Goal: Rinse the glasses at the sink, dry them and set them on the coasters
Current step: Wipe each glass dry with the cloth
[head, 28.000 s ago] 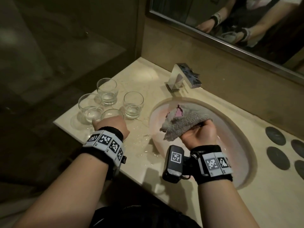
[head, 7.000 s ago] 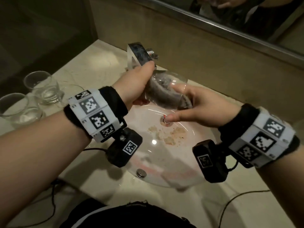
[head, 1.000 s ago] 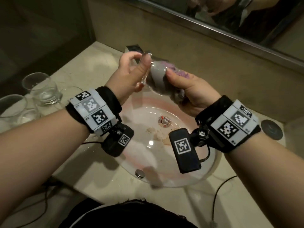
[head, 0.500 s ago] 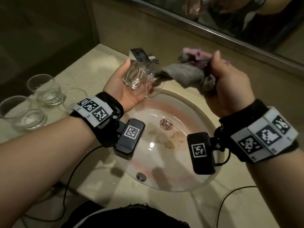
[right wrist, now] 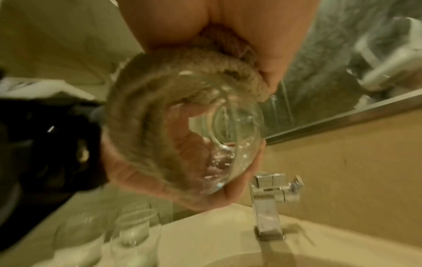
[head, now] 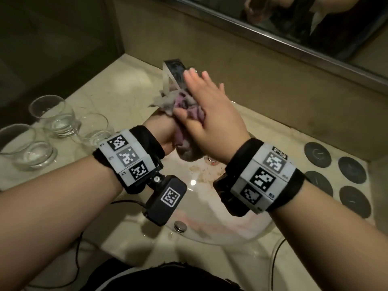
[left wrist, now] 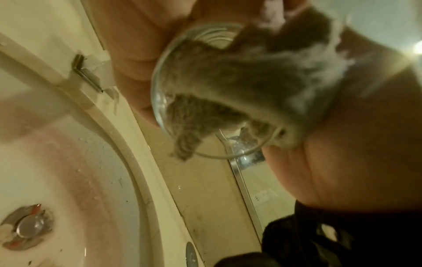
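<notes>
Head view: drying step, over the sink (head: pixel 247 234). The left hand (head: pixel 162 131) was curled round a glass (left wrist: pixel 205 94) held on its side above the basin, its grip closed on the bowl. The right hand (head: pixel 212 114) lay over the mouth with fingers nearly straight, thumb and palm pressing a grey-pink cloth (head: pixel 184 114) into and round the glass; its grip was judged a flat press, not a clench. Wrist views showed the cloth wadded inside against the wall, with droplets left near the base (right wrist: pixel 219 162), so drying was judged unfinished. The next move would call for turning the glass against the cloth until the base is dry, then carrying it right to the dark coasters (head: pixel 336 177) on the worktop (head: pixel 134 85), all four of them bare. Three other glasses (head: pixel 56 116) stood upright on the worktop to the left; each seemed to hold a little clear water, though glare made this uncertain. The basin held only brownish residue near the drain (left wrist: pixel 27 225); the tap (right wrist: pixel 269 204) was not running.
</notes>
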`<state>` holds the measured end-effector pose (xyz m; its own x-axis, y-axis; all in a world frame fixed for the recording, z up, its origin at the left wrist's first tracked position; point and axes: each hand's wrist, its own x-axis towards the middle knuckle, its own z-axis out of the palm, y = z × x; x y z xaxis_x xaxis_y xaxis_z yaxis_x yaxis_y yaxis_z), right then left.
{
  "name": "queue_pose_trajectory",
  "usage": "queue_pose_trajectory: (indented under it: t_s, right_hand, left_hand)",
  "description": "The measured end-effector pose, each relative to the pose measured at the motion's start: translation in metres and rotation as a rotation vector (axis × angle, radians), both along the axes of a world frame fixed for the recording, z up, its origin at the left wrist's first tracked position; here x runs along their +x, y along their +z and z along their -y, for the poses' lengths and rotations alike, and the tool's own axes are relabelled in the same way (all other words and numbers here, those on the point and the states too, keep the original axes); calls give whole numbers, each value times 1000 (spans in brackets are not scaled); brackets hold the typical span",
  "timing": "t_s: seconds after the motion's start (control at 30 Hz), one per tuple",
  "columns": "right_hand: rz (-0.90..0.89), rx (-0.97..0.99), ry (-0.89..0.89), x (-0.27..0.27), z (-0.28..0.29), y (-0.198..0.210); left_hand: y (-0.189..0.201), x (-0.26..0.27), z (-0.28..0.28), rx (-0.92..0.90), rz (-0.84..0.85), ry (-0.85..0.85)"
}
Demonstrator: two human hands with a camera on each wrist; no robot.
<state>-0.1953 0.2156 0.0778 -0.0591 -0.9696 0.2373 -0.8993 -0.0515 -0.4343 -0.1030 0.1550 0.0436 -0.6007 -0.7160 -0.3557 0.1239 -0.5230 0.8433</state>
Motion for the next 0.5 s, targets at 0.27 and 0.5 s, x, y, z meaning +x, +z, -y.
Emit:
queue_pose_trajectory:
  t_s: [0.27, 0.5]
  right_hand:
    - [1579, 155, -294, -25, 6, -7]
    - [1805, 361, -241, -35, -8, -10]
  left_hand:
    - [11, -1, 6, 39, -190, -137]
    - [18, -11, 15, 39, -252, -123]
